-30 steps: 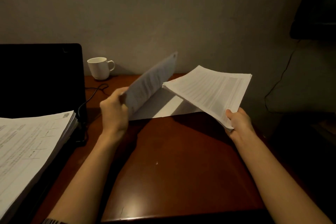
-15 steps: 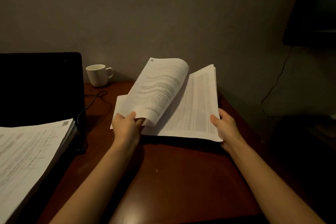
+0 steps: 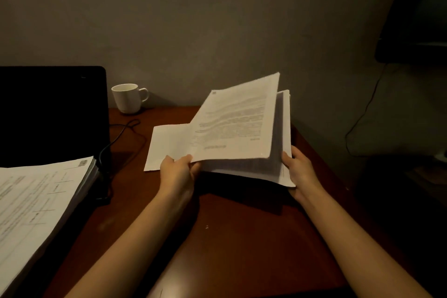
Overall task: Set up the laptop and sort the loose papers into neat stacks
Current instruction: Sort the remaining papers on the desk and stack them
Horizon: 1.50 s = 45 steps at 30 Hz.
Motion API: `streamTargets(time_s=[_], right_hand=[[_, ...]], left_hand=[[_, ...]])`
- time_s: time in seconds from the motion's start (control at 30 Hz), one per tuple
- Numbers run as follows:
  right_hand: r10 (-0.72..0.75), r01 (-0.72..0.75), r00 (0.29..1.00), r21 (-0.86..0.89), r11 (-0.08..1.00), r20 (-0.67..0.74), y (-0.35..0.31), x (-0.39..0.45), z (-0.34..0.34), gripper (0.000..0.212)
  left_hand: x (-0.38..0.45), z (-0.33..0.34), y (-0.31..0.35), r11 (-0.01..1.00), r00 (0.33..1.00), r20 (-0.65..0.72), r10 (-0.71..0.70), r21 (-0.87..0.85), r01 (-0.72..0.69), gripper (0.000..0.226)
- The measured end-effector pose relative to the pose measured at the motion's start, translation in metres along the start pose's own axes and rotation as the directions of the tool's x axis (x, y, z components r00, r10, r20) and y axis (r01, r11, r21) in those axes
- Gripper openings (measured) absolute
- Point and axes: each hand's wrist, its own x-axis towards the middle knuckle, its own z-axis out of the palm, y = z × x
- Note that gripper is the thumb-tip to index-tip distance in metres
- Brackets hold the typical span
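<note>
My left hand [image 3: 177, 172] pinches the near edge of a printed sheet [image 3: 237, 121], which stands tilted up over a bundle of papers [image 3: 281, 133]. My right hand [image 3: 300, 172] grips that bundle at its right near corner, above the dark red table [image 3: 242, 237]. A single white sheet [image 3: 169, 145] lies flat on the table under and left of the lifted page. The black laptop [image 3: 50, 113] stands open at the far left, its screen dark. A thick stack of printed papers [image 3: 36, 203] covers its lower part.
A white mug [image 3: 128, 98] stands at the back of the table by the wall. A black cable [image 3: 118, 135] runs from the laptop across the table. A dark monitor [image 3: 416, 12] hangs at the upper right, with a cord [image 3: 362, 113] below it.
The sheet in my left hand has swung over to the right onto the bundle. The bundle in my right hand has tilted up and shifted right.
</note>
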Motion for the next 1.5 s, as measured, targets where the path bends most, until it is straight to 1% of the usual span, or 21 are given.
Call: streamTargets(time_s=[0.07,0.13,0.2,0.27,0.33,0.4,0.47,0.53,0.57,0.63,0.77,0.8,0.87,0.9,0.97,1.1,1.17,1.23,1.33,1.43,1.5], right_hand=[[0.013,-0.013,1.0,0.02,1.0,-0.015,0.0,0.001,0.0,0.026],[0.017,-0.017,1.0,0.028,0.999,-0.021,0.001,0.002,0.0,0.025],[0.019,-0.019,1.0,0.059,0.998,-0.013,0.001,0.001,0.0,0.023],[0.031,-0.03,1.0,0.079,0.996,-0.004,0.001,0.001,-0.001,0.022],[0.049,-0.049,0.999,0.115,0.992,0.003,0.0,0.001,-0.001,0.025],[0.079,-0.081,0.997,0.163,0.983,0.019,-0.001,0.001,-0.003,0.026],[0.115,-0.125,0.992,0.223,0.967,0.055,-0.003,0.001,-0.004,0.024],[0.129,-0.156,0.985,0.272,0.949,0.116,-0.004,0.0,-0.004,0.021],[0.122,-0.163,0.98,0.28,0.946,0.156,-0.005,-0.001,-0.003,0.021],[0.073,-0.129,0.972,0.249,0.96,0.225,-0.008,-0.005,-0.002,0.021],[-0.113,0.086,0.962,0.121,0.989,0.247,-0.012,-0.013,0.001,0.021],[-0.152,0.129,0.958,0.11,0.986,0.243,-0.012,-0.013,0.001,0.021],[-0.211,0.19,0.947,0.107,0.976,0.242,-0.014,-0.015,0.002,0.021],[-0.23,0.211,0.943,0.102,0.972,0.241,-0.015,-0.016,0.003,0.021],[-0.249,0.237,0.939,0.079,0.968,0.236,-0.015,-0.017,0.005,0.02],[-0.27,0.27,0.935,0.034,0.962,0.23,-0.016,-0.02,0.006,0.035],[-0.332,0.325,0.911,0.072,0.943,0.243,-0.016,-0.021,0.006,0.029],[-0.441,0.448,0.875,0.011,0.894,0.201,-0.016,-0.022,0.007,0.01],[-0.593,0.609,0.793,-0.159,0.777,0.141,-0.013,-0.024,0.011,0.018],[-0.651,0.65,0.754,-0.242,0.72,0.091,-0.012,-0.026,0.013,0.015],[-0.625,0.618,0.779,-0.223,0.754,0.046,-0.011,-0.025,0.014,0.012]], left_hand=[[-0.003,0.0,-0.005,0.969,0.99,0.099,0.096,0.219,-0.116,0.033],[-0.004,-0.001,-0.007,0.875,0.956,0.239,0.169,0.411,-0.257,0.041],[-0.008,-0.001,-0.007,0.772,0.918,0.336,0.209,0.52,-0.366,0.052],[-0.01,-0.002,-0.003,0.698,0.891,0.348,0.293,0.558,-0.448,0.056],[-0.01,-0.003,0.007,0.71,0.88,0.268,0.392,0.52,-0.475,0.048],[-0.004,-0.007,0.022,0.869,0.942,0.15,0.301,0.362,-0.336,0.035],[0.007,-0.015,0.033,0.987,0.993,0.117,0.021,0.156,-0.039,0.043],[0.012,-0.024,0.039,0.973,0.946,0.232,-0.229,0.035,0.227,0.061],[0.012,-0.025,0.039,0.953,0.908,0.298,-0.293,0.016,0.302,0.066],[0.011,-0.027,0.037,0.943,0.87,0.374,-0.322,0.048,0.328,0.053],[0.01,-0.029,0.041,0.955,0.784,0.545,-0.296,0.157,0.251,0.024],[0.012,-0.032,0.043,0.959,0.77,0.572,-0.281,0.133,0.252,0.024],[0.018,-0.036,0.043,0.962,0.777,0.571,-0.265,0.106,0.25,0.042],[0.018,-0.035,0.043,0.965,0.783,0.563,-0.263,0.138,0.224,0.044],[0.016,-0.029,0.04,0.97,0.831,0.518,-0.201,0.222,0.097,0.03],[0.009,-0.021,0.026,0.938,0.855,0.519,0.002,0.295,-0.181,0.025],[0.003,-0.018,0.023,0.872,0.856,0.485,0.178,0.327,-0.366,0.013],[-0.003,-0.014,0.021,0.786,0.825,0.435,0.361,0.333,-0.52,0.009],[-0.013,-0.006,0.016,0.721,0.763,0.381,0.522,0.281,-0.634,0.014],[-0.016,-0.003,0.011,0.68,0.708,0.379,0.596,0.231,-0.696,0.02],[-0.015,-0.003,0.011,0.667,0.696,0.386,0.606,0.23,-0.709,0.018]])
